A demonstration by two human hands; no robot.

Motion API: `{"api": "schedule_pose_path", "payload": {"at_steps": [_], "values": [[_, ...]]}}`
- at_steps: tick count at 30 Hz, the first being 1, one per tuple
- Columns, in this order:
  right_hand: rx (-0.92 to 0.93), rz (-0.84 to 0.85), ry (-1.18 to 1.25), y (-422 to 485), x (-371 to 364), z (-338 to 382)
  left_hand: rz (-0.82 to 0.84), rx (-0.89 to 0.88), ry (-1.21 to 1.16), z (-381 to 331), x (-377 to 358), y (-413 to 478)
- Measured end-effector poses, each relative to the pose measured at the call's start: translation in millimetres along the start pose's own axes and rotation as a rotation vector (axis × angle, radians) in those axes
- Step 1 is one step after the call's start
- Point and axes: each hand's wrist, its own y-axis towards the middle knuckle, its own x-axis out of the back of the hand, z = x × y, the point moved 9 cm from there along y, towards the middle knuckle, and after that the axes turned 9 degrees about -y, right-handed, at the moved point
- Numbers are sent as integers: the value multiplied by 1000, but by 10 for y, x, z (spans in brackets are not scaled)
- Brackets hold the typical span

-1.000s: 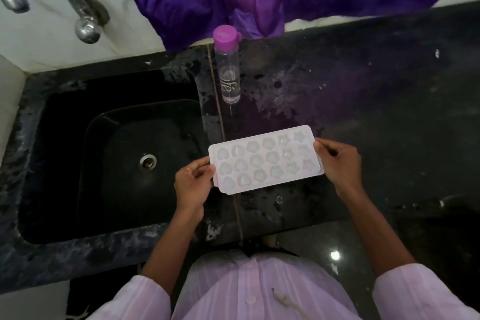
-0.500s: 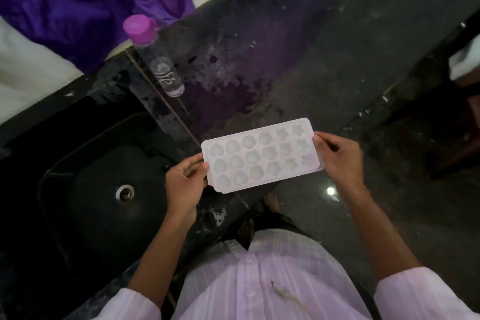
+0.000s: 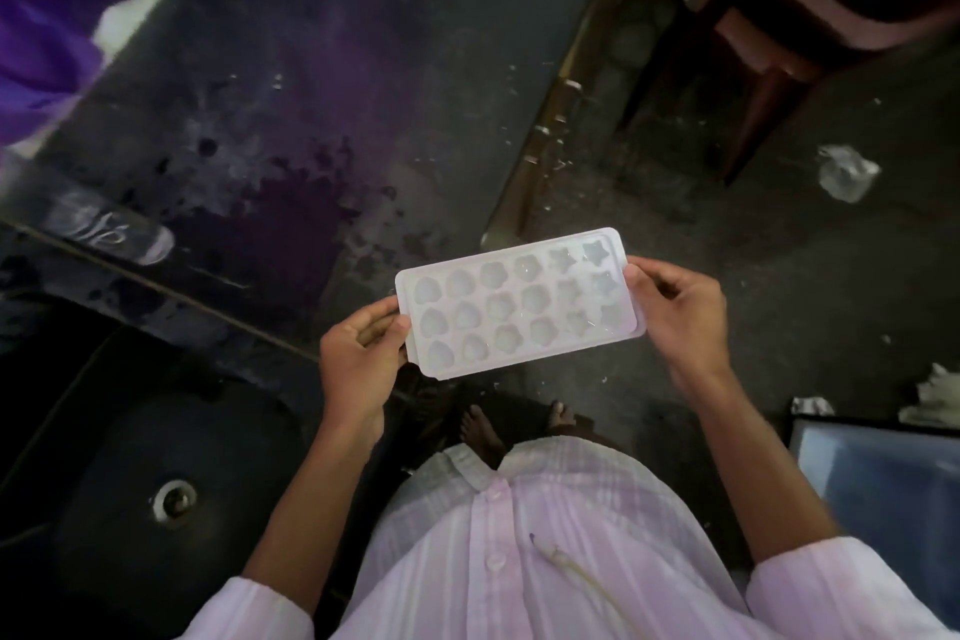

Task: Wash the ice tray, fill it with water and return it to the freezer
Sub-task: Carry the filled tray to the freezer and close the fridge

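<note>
At your far left the sink [image 3: 104, 457] lies dark and low, its drain [image 3: 171, 499] showing, and a blurred bottle [image 3: 114, 234] stands on the counter [image 3: 322, 42] just beside it. Your left hand [image 3: 358, 369] pinches the tray's left short end, thumb on the rim and fingers curled beneath. The tray [image 3: 519, 301] hangs in the air in front of your chest, roughly level, past the counter's edge and above the floor. The cells look glossy, but you cannot tell from here whether they hold water. Your right hand [image 3: 685, 317] pinches the right end the same way, thumb on top and fingers folded behind. If it is filled, the main risk is spilling: both grips are only at the thin rims, so any twist between your hands or a quick turn would tip water out of the shallow cells onto the floor. Your feet [image 3: 480, 426] look bare, so a wet patch could make you slip. Farther right, a crumpled plastic scrap [image 3: 848, 179] lies on the floor near a chair [image 3: 779, 31]; walking that way while watching the tray could mean stepping on it or clipping a chair leg.
</note>
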Motion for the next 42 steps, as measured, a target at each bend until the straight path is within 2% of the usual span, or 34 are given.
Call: {"api": "schedule_pose_path", "payload": {"at_steps": [14, 25, 35, 42], "values": [[-213, -344, 151, -413, 1521, -1086, 340, -60, 256, 114, -1713, -340], [-422, -664, 227, -1050, 2363, -1688, 615, -97, 450, 326, -2944, -768], [-634, -1090, 463, -1870, 2661, -2109, 1023, -108, 641, 613, -4135, -1314], [-705, -1405, 591, -2483, 2883, -2202, 1272, -95, 726, 872, -4780, -2002]]}}
